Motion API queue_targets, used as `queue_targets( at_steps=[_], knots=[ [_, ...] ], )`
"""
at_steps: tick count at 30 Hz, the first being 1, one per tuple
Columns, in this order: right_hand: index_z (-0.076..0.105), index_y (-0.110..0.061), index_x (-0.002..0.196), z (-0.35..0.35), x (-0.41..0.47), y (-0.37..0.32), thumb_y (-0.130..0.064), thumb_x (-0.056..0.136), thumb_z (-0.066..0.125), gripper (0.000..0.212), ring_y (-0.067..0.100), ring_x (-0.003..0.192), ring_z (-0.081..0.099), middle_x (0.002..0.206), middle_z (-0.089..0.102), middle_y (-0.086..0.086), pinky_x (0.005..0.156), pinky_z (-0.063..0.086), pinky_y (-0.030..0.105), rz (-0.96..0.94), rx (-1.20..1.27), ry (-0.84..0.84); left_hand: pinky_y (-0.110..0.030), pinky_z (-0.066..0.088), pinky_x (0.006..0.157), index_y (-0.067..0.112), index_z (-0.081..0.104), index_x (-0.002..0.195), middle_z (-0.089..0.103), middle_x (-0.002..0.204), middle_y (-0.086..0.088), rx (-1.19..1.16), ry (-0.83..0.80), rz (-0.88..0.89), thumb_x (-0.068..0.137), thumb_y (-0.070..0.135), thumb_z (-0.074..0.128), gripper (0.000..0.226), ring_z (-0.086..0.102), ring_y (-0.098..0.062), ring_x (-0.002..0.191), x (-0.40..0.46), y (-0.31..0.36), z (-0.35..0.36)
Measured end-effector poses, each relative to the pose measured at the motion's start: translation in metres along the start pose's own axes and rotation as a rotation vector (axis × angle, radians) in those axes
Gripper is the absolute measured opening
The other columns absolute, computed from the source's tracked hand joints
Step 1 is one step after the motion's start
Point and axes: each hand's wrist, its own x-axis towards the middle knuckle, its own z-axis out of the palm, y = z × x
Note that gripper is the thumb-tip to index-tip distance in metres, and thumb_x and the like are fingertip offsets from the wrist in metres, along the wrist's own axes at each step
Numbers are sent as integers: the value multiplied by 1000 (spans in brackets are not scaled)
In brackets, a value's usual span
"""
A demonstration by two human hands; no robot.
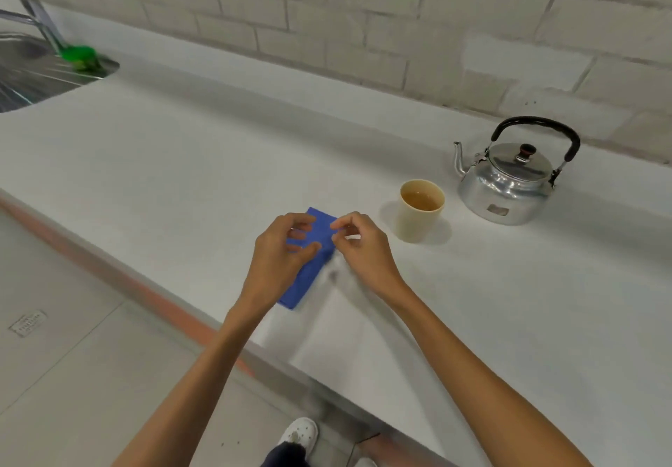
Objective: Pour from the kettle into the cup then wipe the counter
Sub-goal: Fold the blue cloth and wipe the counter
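1. Two stages: the pour appears done, since the cup (422,210) holds brownish liquid and the kettle (509,175) stands upright just beside it, lid on; wiping appears not yet begun.
2. The blue cloth (309,270), folded and oblong, lies on the counter (182,161) near its front edge.
3. The left hand (282,248) and right hand (358,244) pinch the cloth's far end.

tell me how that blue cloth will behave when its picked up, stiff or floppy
Probably floppy: the blue cloth lies folded flat on the counter, so it should unfold and drape once the left hand and right hand lift it. It looks thin, so likely light, and unlikely to slide by itself.
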Motion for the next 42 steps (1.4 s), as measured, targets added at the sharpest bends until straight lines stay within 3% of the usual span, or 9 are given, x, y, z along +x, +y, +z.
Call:
queue_targets(
  at_steps=[6, 11, 15, 21, 24, 25, 27, 33, 42],
  knots=[
    [61, -6, 106, 27, 18, 8, 1, 88, 53, 21, 17, 104, 57, 117, 59, 9, 82, 43, 12, 21, -87, -83, -15, 45, 76, 18, 58, 114, 59, 114, 1, 58, -17, -148, 80, 12, 70, 36, 56, -14, 101, -9, -30, -13],
    [59, -8, 113, 43, 30, 17, -3, 88, 53, 26, 22, 120, 43, 123, 56, 7, 90, 36, 20, 51, -257, -94, -41, 41, 96, 22, 54, 121, 50, 129, -3, 219, -49, -235, 80, 22, 69, 43, 42, -24, 119, -13, -40, -16],
    [49, -12, 127, 51, 39, 22, -16, 87, 59, 41, 28, 134, 23, 143, 34, 9, 105, 25, 33, 127, -472, -73, -43, 37, 98, 20, 41, 135, 42, 137, -11, 380, -154, -319, 81, 30, 69, 62, 38, -31, 121, -10, -45, -17],
    [27, -7, 136, 50, 55, 15, -27, 82, 68, 70, 34, 124, 30, 134, 35, 17, 85, 34, 34, 341, -537, -132, -41, 47, 86, 9, 36, 132, 45, 121, -15, 387, -297, -462, 76, 29, 74, 70, 49, -32, 108, 9, -45, -19],
    [41, -5, 119, 46, 62, 11, -27, 84, 65, 48, 33, 116, 40, 125, 38, 16, 74, 36, 28, 478, -405, -145, -26, 39, 54, 9, 42, 92, 45, 81, -3, 355, -381, -585, 75, 29, 74, 41, 46, -18, 68, 20, -41, -20],
    [47, -7, 100, 44, 63, 11, -26, 86, 61, 27, 31, 104, 44, 113, 42, 14, 68, 37, 27, 489, -369, -133, -24, 34, 51, 10, 42, 81, 41, 73, -1, 346, -414, -603, 75, 29, 73, 37, 41, -15, 61, 23, -40, -20],
    [36, -13, 69, 39, 63, 10, -21, 89, 54, 28, 25, 85, 41, 92, 42, 10, 58, 34, 26, 441, -330, -100, -24, 31, 53, 10, 43, 72, 41, 68, -2, 328, -469, -610, 77, 28, 70, 33, 39, -16, 59, 27, -37, -20],
    [54, -6, 95, 16, 43, 3, -14, 91, 53, 9, 22, 84, 53, 98, 58, 10, 65, 41, 24, 215, -187, 21, -43, 52, 86, 3, 61, 106, 67, 106, -15, 178, -578, -541, 78, 27, 70, 38, 63, -33, 99, 25, -19, -22],
    [60, -3, 97, -38, -2, 10, -3, 90, 55, 9, 15, 84, 54, 93, 63, 5, 70, 40, 10, 91, -173, 161, -32, 58, 76, 14, 59, 116, 70, 108, -4, -115, -734, -579, 77, 28, 74, 45, 70, -21, 90, -11, 12, 20]
  ],
)
